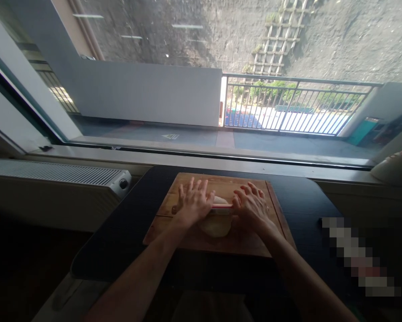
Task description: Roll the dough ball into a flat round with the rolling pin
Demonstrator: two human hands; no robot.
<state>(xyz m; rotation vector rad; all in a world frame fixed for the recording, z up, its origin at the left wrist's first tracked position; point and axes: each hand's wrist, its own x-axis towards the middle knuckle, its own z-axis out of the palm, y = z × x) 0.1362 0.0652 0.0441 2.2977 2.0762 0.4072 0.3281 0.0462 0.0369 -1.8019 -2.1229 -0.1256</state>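
A flat, pale sheet of dough [216, 226] lies on a wooden cutting board [254, 243]. Across it runs a rolling pin [222, 206], its middle showing pale with a reddish line between my hands. My left hand [194, 200] rests palm down on the pin's left part, fingers stretched forward and spread. On the right part lies my right hand [251, 203], palm down too, with fingers apart and slightly bent. Neither hand's fingers wrap round the pin. The palms hide much of its length, and the pin covers part of the dough.
The board sits on a dark table [120, 241] against a window sill [194, 162]. A white radiator [60, 174] stands at left. A pale rounded pot [393, 169] is on the sill at right. A blurred-out patch [358, 259] covers something on the table's right side.
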